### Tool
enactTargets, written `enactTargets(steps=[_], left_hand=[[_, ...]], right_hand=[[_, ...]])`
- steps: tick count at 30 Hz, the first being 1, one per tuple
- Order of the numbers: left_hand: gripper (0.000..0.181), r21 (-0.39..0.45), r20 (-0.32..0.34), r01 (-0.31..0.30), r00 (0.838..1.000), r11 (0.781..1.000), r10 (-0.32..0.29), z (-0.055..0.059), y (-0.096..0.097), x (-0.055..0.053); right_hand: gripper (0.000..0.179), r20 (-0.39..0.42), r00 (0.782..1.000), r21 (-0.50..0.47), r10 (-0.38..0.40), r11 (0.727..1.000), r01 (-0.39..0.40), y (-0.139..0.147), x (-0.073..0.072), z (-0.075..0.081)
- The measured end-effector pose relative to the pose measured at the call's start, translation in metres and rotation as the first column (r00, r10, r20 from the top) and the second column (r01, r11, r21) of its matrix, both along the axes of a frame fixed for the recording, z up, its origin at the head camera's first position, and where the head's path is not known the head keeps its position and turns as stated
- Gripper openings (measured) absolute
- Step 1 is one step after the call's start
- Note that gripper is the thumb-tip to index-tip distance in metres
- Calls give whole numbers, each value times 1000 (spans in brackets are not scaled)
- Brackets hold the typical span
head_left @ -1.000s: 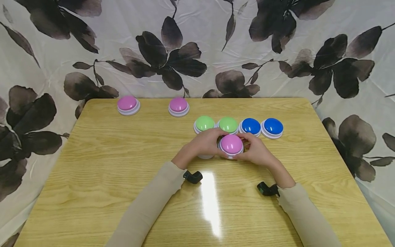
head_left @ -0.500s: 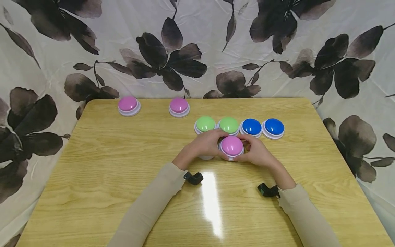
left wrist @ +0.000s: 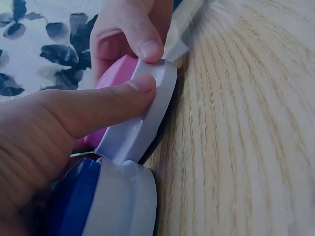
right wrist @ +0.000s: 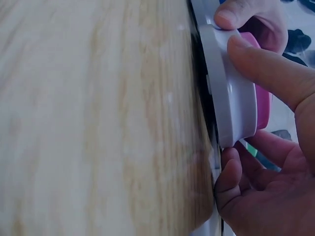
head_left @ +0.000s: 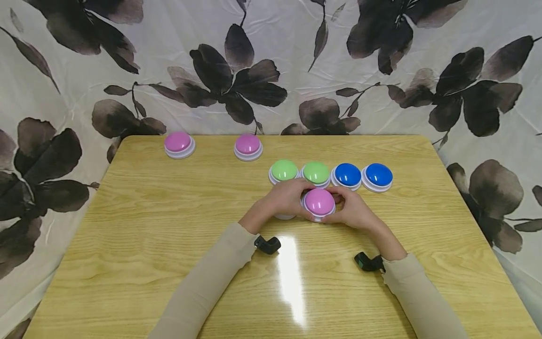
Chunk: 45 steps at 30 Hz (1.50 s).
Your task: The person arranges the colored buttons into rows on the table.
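Note:
Both hands hold a pink dome button [head_left: 319, 201] with a white base, just in front of the row of green and blue buttons. My left hand [head_left: 288, 197] grips its left side, thumb on the white base. From the right, my right hand [head_left: 351, 207] grips the same base, thumb at the near edge and fingers round the far side. In the left wrist view, a blue button [left wrist: 74, 201] sits against the pink one beneath my left hand. The head view shows only a bit of its white base, the rest hidden by that hand.
Behind the hands stand a left green button [head_left: 284, 170], a right green button [head_left: 316, 173], a left blue button [head_left: 347, 174] and a right blue button [head_left: 378, 174], side by side. Two more pink buttons, one far left [head_left: 178, 141] and one nearer [head_left: 247, 144], lie along the table's back edge.
The pink button between the hands has shifted very slightly toward the person. Both hands keep their hold on it, and the other buttons stay in place.

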<state>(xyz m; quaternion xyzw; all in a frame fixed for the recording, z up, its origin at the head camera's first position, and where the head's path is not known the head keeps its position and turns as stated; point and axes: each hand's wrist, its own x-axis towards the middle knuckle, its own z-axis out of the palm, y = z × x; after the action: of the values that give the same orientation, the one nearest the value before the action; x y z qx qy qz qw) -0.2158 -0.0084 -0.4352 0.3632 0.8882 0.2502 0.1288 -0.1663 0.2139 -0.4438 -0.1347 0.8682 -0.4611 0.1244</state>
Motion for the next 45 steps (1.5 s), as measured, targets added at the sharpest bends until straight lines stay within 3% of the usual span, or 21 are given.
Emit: enactTargets(steps=[22, 32, 45], left_hand=[[86, -29, -5, -50, 999, 998, 50, -3, 2, 1], [86, -14, 27, -60, 998, 998, 60, -1, 1, 1], [80, 8, 40, -24, 999, 1000, 24, 0, 3, 2]], right_hand=[[79, 5, 1000, -30, -13, 999, 13, 0, 2, -2], [78, 19, 1000, -45, -17, 999, 18, 2, 2, 0], [75, 26, 999, -39, -37, 999, 38, 3, 2, -1]])
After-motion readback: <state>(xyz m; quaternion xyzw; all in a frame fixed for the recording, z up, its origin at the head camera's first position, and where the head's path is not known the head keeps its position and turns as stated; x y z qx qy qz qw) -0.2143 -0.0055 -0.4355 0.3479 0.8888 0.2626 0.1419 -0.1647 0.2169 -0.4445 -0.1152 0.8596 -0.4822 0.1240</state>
